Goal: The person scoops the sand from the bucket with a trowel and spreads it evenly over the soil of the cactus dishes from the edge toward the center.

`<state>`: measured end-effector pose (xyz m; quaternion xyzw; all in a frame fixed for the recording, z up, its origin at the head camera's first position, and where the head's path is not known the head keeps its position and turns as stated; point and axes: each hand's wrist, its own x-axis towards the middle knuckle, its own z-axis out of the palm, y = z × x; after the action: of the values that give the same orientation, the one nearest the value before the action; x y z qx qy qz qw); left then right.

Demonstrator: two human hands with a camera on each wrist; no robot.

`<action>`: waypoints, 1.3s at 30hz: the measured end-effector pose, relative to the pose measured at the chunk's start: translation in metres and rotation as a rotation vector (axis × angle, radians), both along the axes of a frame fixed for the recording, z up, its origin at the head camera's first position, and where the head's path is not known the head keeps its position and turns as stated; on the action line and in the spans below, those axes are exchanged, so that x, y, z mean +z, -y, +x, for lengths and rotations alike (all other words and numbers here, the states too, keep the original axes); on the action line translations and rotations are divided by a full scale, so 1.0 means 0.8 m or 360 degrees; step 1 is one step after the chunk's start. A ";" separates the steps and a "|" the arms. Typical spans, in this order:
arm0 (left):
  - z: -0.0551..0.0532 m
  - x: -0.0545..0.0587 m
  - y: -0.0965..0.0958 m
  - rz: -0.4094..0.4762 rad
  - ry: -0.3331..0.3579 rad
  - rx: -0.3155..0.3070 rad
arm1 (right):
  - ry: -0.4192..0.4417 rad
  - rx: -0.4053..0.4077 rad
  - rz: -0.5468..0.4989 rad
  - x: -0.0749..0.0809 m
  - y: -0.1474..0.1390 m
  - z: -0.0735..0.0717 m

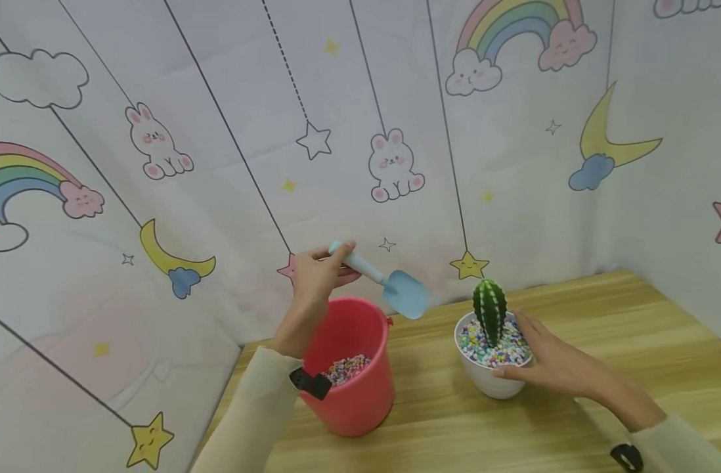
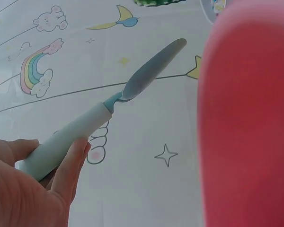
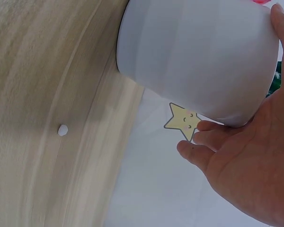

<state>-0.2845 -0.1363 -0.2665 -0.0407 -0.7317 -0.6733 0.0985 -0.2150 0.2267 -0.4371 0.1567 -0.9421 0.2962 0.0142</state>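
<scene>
Your left hand (image 1: pixel 316 276) has its fingers curled around the pale blue handle of a small trowel (image 1: pixel 390 286), whose smooth blade hangs empty above the rim of the red plastic bucket (image 1: pixel 360 394). Your right hand (image 1: pixel 549 361) wraps thumb and fingers around the glossy white pot (image 3: pixel 194 56), which stands on the wooden table (image 1: pixel 603 328). In it a ribbed green cactus (image 1: pixel 489 309) rises upright from multicoloured gravel (image 1: pixel 502 351). The bucket holds similar pebbles.
</scene>
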 end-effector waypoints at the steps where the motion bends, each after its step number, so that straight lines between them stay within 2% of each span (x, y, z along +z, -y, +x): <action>1: -0.001 0.004 0.006 0.0000 -0.0012 -0.0011 | 0.0000 -0.0002 0.0002 0.000 0.000 0.000; 5: -0.002 0.020 0.030 -0.0052 -0.0043 -0.0069 | -0.0014 0.0001 -0.0003 -0.001 -0.001 0.000; 9: -0.001 0.031 0.056 -0.0174 -0.0006 -0.0115 | 0.0001 0.0025 -0.0005 -0.004 -0.001 -0.001; 14: 0.000 0.036 0.083 -0.0274 0.0031 -0.0139 | -0.0010 0.0045 0.0030 -0.005 -0.001 -0.002; 20: 0.001 0.039 0.098 -0.0459 0.0029 -0.0154 | -0.0169 0.0038 0.0157 0.001 -0.002 0.000; 27: 0.001 0.030 0.109 -0.0737 0.0087 -0.0193 | -0.0302 0.0047 0.0313 0.002 -0.001 0.000; 31: -0.003 0.019 0.112 -0.0890 0.0147 -0.0232 | -0.0299 0.0036 0.0339 0.005 0.000 0.001; 36: -0.009 0.005 0.116 -0.1107 0.0221 -0.0230 | -0.0277 0.0036 0.0324 0.007 0.000 0.002; 39: -0.012 -0.004 0.120 -0.1174 0.0249 -0.0251 | -0.0257 0.0037 0.0301 0.007 -0.001 0.002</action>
<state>-0.2941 -0.2324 -0.2693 -0.0780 -0.9247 -0.3713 -0.0309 -0.2137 0.2271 -0.4316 0.1915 -0.9597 0.1926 0.0719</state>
